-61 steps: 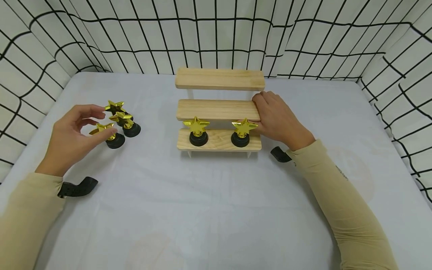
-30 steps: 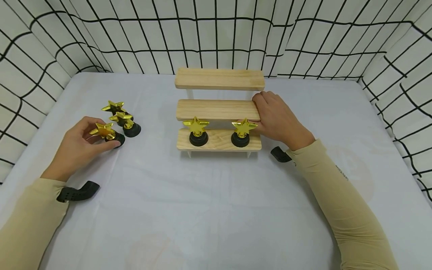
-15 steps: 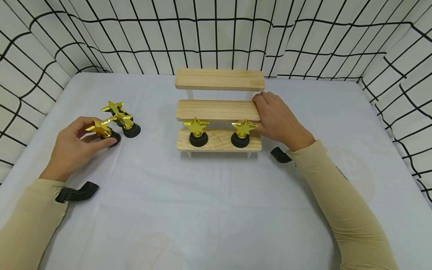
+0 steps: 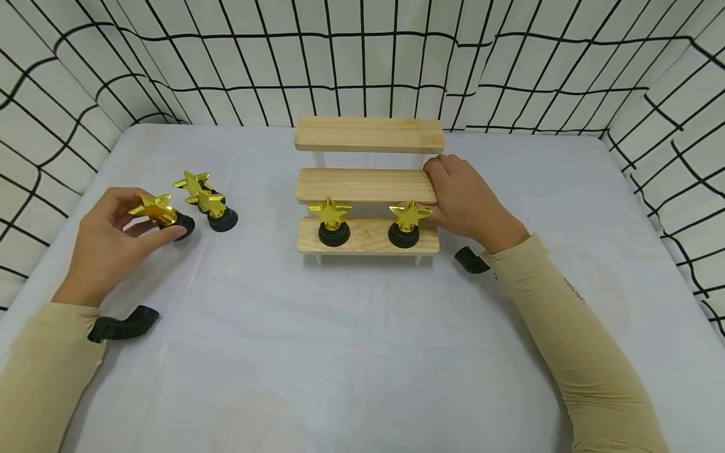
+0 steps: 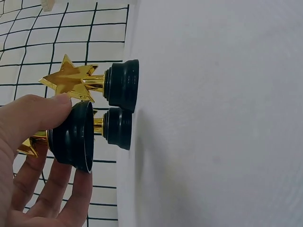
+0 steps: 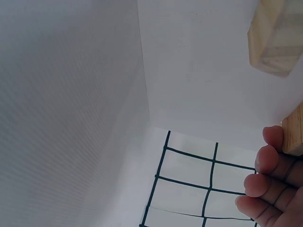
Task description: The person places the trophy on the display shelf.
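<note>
My left hand pinches a gold star trophy between thumb and fingers. In the left wrist view, its black base is tilted off the table, showing the hollow underside's rim. Two more star trophies stand close together just right of that hand. At centre is a three-tier wooden display shelf. Its lowest tier carries a left trophy and a right trophy. My right hand grips the right end of the middle board; in the right wrist view, fingertips lie against a board end.
A white cloth covers the table. Black wire grid panels stand along its back and both sides. Black straps or mounts project from both wrists. The upper two boards bear no trophies.
My left hand has closed on the nearest trophy's base, then drawn it left, away from the other two, with the star tilted. The right hand and shelf stay in place.
</note>
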{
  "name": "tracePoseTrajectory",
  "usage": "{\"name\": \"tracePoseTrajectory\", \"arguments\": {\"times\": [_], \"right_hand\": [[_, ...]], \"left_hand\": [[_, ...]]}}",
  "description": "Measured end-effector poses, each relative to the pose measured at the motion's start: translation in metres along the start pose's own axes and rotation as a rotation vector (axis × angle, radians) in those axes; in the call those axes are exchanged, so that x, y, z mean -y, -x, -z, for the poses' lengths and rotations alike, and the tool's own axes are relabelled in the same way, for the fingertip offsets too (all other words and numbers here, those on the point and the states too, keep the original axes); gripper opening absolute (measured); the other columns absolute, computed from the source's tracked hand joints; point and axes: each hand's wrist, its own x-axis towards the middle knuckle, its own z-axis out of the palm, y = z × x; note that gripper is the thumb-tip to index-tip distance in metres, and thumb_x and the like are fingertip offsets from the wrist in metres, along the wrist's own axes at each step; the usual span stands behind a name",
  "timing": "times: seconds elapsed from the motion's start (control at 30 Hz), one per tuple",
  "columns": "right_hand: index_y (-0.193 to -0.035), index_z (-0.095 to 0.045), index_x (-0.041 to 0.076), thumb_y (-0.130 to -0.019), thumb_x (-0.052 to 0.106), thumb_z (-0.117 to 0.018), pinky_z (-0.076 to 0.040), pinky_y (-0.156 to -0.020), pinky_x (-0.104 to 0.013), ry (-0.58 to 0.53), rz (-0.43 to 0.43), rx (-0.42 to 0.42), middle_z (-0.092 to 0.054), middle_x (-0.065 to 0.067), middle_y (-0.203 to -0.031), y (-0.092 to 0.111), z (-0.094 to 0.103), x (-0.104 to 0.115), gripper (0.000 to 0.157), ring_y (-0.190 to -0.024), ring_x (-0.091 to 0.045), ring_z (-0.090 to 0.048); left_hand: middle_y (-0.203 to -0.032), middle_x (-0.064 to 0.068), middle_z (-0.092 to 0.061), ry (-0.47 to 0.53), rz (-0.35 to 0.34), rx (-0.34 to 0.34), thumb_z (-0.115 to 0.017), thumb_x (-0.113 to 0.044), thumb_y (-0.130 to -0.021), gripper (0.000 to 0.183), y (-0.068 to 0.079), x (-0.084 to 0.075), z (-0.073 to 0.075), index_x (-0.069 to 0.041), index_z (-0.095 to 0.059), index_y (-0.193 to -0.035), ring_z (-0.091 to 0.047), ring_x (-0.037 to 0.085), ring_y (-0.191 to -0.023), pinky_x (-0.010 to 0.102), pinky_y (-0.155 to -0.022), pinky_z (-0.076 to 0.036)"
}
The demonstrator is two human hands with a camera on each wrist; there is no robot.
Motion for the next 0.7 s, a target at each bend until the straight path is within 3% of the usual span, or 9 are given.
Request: {"name": "tracePoseTrajectory", "arguments": {"times": [0.1,0.4,0.7], "right_hand": [[-0.113,-0.054,-0.003,-0.089,0.05,-0.077,-0.048,-0.079,-0.048,0.001,-0.008,0.004,-0.061,-0.018,-0.102,0.0,0.001,0.0,0.062,-0.09,-0.033,-0.053],[-0.112,-0.053,-0.003,-0.089,0.049,-0.076,-0.048,-0.079,-0.048,0.004,-0.002,-0.004,-0.06,-0.017,-0.099,0.001,0.0,-0.001,0.062,-0.089,-0.032,-0.053],[-0.113,-0.054,-0.003,-0.088,0.053,-0.077,-0.048,-0.079,-0.047,0.018,0.0,0.003,-0.06,-0.017,-0.1,0.0,-0.001,-0.001,0.066,-0.089,-0.032,-0.052]], "left_hand": [[-0.11,-0.021,-0.058,0.04,-0.012,-0.016,-0.088,-0.006,-0.08,0.057,-0.001,-0.003,0.001,-0.028,-0.056,-0.122,-0.059,-0.006,-0.097,-0.007,-0.084,-0.047],[-0.112,-0.014,-0.063,0.18,-0.086,-0.058,-0.085,0.012,-0.074,0.06,-0.003,-0.015,0.003,-0.011,-0.063,-0.125,-0.061,0.001,-0.103,-0.002,-0.089,-0.051],[-0.114,-0.017,-0.061,0.114,-0.169,-0.096,-0.084,0.014,-0.074,0.061,-0.001,-0.031,0.007,-0.013,-0.064,-0.124,-0.06,-0.002,-0.105,-0.004,-0.09,-0.049]]}}
